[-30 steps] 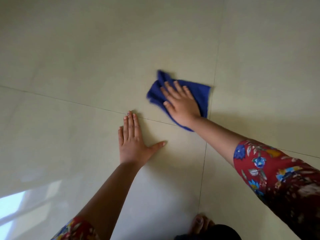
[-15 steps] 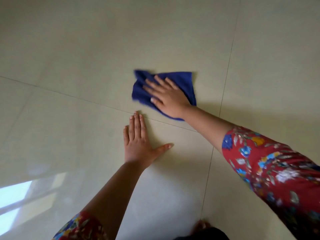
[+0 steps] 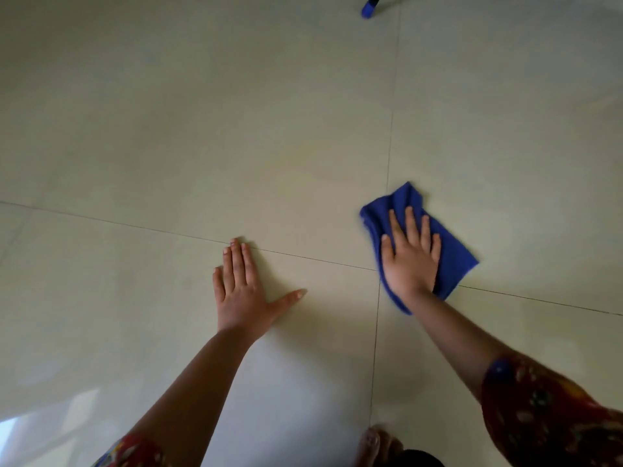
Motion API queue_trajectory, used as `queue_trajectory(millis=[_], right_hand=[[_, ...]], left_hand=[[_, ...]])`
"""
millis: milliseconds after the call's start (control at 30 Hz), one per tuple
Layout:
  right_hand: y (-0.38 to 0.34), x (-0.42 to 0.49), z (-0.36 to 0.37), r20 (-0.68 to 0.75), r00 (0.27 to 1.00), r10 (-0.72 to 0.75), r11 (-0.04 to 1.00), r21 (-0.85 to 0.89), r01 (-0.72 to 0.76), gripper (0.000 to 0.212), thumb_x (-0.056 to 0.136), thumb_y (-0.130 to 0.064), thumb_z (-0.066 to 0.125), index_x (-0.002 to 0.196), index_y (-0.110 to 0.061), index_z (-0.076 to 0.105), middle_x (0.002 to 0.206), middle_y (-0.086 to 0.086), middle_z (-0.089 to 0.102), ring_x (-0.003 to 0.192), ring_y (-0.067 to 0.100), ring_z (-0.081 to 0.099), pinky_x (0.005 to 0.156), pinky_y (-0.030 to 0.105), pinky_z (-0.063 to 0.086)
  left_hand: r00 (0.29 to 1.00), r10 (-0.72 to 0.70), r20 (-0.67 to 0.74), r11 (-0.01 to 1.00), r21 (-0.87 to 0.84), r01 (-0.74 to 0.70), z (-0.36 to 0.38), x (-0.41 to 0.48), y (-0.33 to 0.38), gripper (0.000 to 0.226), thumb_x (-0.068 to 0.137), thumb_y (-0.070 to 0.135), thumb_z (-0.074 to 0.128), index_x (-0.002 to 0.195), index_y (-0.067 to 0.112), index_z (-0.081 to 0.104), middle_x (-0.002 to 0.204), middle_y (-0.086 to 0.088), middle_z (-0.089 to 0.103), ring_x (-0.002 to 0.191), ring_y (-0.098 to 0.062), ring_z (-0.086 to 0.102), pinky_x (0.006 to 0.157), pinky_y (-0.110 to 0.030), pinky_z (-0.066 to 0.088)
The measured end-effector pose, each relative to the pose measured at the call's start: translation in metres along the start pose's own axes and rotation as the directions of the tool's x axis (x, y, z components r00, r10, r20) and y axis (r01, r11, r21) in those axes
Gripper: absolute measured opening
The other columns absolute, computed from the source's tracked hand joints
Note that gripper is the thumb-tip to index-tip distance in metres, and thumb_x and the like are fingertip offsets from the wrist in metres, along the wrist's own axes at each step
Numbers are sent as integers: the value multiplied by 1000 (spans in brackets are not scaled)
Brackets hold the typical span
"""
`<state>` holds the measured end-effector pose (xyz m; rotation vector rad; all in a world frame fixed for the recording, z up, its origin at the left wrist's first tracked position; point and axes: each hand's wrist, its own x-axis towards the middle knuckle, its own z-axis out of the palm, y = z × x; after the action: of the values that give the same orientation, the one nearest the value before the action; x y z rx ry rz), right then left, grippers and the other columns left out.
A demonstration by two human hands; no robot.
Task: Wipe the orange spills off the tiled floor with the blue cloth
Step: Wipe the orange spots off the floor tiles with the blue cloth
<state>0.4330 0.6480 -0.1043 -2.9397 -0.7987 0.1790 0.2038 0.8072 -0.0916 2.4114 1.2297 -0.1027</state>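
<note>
**Q:** Where is the blue cloth (image 3: 455, 254)?

**A:** It is on the tiled floor (image 3: 202, 129), bunched at its far end. It covers the point where the grout lines (image 3: 391, 129) cross.

**Q:** What has changed?

**A:** Half a second ago the cloth lay left of the lengthwise grout line, just beyond the fingertips of the left hand (image 3: 241, 294). It has since been swept to the right and is now well apart from that hand. The left hand has stayed in place, with its fingertips at the crosswise line.

**Q:** What is the state of each grip?

**A:** The right hand (image 3: 409, 261) has a wide grip. Its fingers are straight and spread, and the palm presses the cloth down with nothing curled round it. The left hand also has a wide grip. It lies flat on bare tile with the thumb out, apparently as a brace.

**Q:** What does this mean for the task?

**A:** This looks like a side-to-side wiping stroke, now near its right-hand end. No orange spills show on the tiles in view. This patch is probably clean, or any residue is too faint to see. The tile under the cloth is hidden, so it cannot be checked.

**Q:** What else is in view?

**A:** A small blue object (image 3: 369, 8) sits at the top edge and cannot be identified. Toes (image 3: 374, 443) show at the bottom edge, and a red patterned sleeve (image 3: 546, 409) covers the right arm.
</note>
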Motion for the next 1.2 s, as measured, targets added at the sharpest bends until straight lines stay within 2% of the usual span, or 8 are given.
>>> queue_trajectory(millis=[200, 333, 500, 667, 867, 1000, 1100, 1200], right_hand=[[-59, -72, 0, 19, 951, -310, 891, 355, 283, 48, 100, -43, 25, 143, -32, 43, 154, -14, 29, 147, 16, 16, 117, 39, 7], [-95, -94, -44, 557, 815, -160, 272, 818, -506, 36, 104, -34, 36, 134, -20, 51, 145, -14, 40, 142, 7, 26, 113, 20, 12], [-107, -91, -55, 647, 715, -263, -176, 697, -695, 64, 97, -59, 25, 126, -15, 61, 129, 13, 63, 127, 26, 53, 115, 42, 30], [-118, -93, -63, 643, 714, -279, -97, 721, -687, 66, 96, -65, 19, 111, -23, 68, 94, 1, 73, 95, 14, 65, 96, 30, 44], [-116, -89, -66, 571, 738, -360, -332, 661, -673, 72, 88, -76, 15, 140, -37, 46, 141, -7, 53, 133, 16, 46, 114, 40, 30], [-97, -62, -62, 593, 772, -231, -205, 746, -634, 59, 93, -70, 23, 139, -40, 45, 134, -9, 60, 128, 14, 52, 115, 49, 29], [-89, -60, -77, 656, 664, -359, -150, 662, -735, 53, 93, -66, 35, 125, -34, 62, 115, 4, 70, 104, 21, 68, 89, 41, 49], [-78, -62, -75, 601, 749, -280, -33, 774, -633, 53, 95, -42, 55, 144, -38, 35, 118, 2, 69, 108, 16, 66, 94, 37, 50]], left_hand=[[995, 45, -85, 929, -364, -73, -7, -12, 14, 67, 82, 53, 33, 136, 18, 52, 152, -8, 35, 141, -29, 26, 115, -37, 20], [992, -35, 121, 681, -724, 113, -24, -28, 39, 25, 97, 31, 46, 93, 16, 65, 95, -4, 68, 91, -23, 61, 85, -37, 49], [964, -17, 265, 386, -888, 251, -56, -29, 57, 21, 98, 22, 50, 90, 8, 64, 89, -6, 69, 84, -18, 66, 72, -25, 54], [947, 42, 319, 326, -900, 288, -80, -28, 65, 28, 96, 32, 51, 101, 6, 61, 92, -6, 66, 84, -14, 65, 68, -21, 53], [885, 4, 465, 159, -874, 459, -102, -24, 72, 27, 99, 26, 43, 113, 10, 59, 103, -7, 70, 99, -20, 66, 76, -30, 50], [862, 109, 495, 19, -868, 496, -122, -15, 62, 34, 101, 28, 32, 115, 14, 60, 99, -3, 72, 93, -17, 68, 69, -28, 52], [861, 88, 500, 67, -866, 496, -135, -6, 57, 34, 101, 29, 35, 117, 15, 61, 100, -2, 72, 93, -17, 68, 71, -28, 51], [823, -68, 563, 218, -797, 563, -134, 3, 42, 25, 99, 28, 46, 109, 14, 63, 109, -5, 68, 97, -17, 64, 83, -32, 47]])
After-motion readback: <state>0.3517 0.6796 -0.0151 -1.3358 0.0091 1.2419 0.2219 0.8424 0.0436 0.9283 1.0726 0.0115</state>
